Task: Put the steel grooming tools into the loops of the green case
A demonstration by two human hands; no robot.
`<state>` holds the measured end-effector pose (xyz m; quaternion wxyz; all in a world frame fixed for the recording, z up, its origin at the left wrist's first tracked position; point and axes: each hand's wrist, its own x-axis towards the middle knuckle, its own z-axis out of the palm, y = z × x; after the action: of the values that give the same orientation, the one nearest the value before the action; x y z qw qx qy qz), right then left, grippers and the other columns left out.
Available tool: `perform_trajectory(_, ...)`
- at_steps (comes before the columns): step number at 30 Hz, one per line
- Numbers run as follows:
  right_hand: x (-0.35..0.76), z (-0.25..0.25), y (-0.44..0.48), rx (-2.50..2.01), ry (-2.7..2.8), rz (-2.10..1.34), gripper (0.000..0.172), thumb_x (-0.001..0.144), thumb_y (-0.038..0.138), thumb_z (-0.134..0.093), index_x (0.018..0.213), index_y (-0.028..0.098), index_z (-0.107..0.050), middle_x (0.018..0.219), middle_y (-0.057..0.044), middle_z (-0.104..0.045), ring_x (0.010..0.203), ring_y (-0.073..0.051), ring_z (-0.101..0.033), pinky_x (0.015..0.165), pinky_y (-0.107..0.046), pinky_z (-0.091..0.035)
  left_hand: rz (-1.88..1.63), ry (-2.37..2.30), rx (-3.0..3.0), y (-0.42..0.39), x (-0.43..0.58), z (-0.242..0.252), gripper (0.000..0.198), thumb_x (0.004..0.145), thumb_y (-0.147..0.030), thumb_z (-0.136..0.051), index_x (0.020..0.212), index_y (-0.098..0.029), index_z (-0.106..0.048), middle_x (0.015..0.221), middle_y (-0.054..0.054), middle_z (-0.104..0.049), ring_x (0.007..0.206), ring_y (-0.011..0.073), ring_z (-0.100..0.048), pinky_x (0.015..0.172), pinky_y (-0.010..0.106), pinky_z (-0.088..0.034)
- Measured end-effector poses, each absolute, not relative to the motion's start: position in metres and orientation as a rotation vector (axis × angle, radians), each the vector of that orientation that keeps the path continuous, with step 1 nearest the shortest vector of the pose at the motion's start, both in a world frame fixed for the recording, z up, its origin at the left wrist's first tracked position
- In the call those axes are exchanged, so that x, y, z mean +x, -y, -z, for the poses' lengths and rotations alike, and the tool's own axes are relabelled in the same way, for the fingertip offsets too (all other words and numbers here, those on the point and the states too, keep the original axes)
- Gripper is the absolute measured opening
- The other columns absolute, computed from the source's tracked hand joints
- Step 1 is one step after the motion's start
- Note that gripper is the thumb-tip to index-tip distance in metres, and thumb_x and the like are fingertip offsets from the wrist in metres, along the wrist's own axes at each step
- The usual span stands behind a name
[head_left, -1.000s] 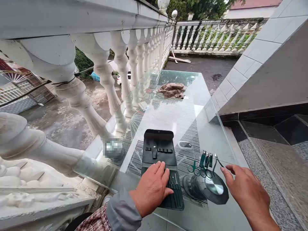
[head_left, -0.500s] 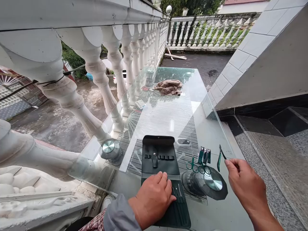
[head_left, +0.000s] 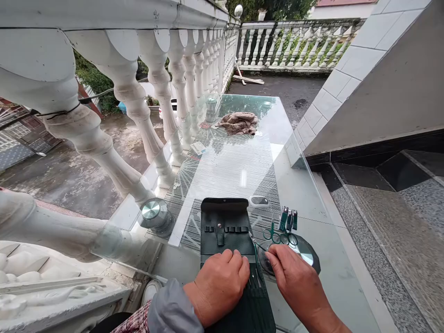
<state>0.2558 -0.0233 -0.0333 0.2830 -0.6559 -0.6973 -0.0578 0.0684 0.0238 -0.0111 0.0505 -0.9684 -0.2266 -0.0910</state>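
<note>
A dark green manicure case (head_left: 212, 249) lies unfolded on the glass table, with elastic loops and a snap strap in its upper half. My left hand (head_left: 222, 282) presses on its lower half, fingers curled together against it. Slim metal tools (head_left: 255, 279) stick out of the slots beside that hand. In my right hand (head_left: 294, 277), thumb and fingers pinch one handle of green-handled cuticle nippers (head_left: 256, 243), held over the case's right edge. To the right lie small scissors (head_left: 271, 235) and several nail clippers (head_left: 288, 219), partly overlapping.
The glass tabletop (head_left: 305, 199) rests on round supports (head_left: 151, 210). A white oval object (head_left: 259, 201) lies behind the case, a crumpled brown cloth (head_left: 239, 123) farther back, and a small card (head_left: 198, 148) to the left. White balusters (head_left: 100, 143) line the left side; steps (head_left: 388, 222) are at right.
My right hand has moved left with the nippers, from right of the scissors to the case's right edge. My left hand stays on the case. The view has shifted slightly.
</note>
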Motion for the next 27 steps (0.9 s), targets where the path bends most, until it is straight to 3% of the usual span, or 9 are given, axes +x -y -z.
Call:
perform_trajectory(17, 0.240, 0.034, 0.017, -1.810, 1.837, 0.173, 0.030, 0.094, 0.029, -0.032, 0.070, 0.021, -0.047, 0.063, -0.001, -0.051, 0.058, -0.013, -0.050, 0.055, -0.025, -0.035, 0.277, 0.598, -2.870, -0.020, 0.070, 0.022, 0.025, 0.088, -0.014, -0.042, 0.108, -0.005, -0.052, 0.098, 0.015, -0.062, 0.079, 0.0214, -0.060, 0.054, 0.029, -0.046)
perform_trajectory(27, 0.233, 0.041, 0.011, -1.864, 1.768, 0.273, 0.023, 0.093, 0.031, -0.036, 0.082, 0.019, -0.052, 0.075, -0.004, -0.056, 0.065, -0.015, -0.054, 0.056, -0.025, -0.039, 0.329, 0.593, -2.820, -0.021, 0.068, 0.020, 0.030, 0.090, -0.014, -0.036, 0.117, -0.006, -0.047, 0.096, 0.014, -0.063, 0.075, 0.0190, -0.061, 0.056, 0.028, -0.047)
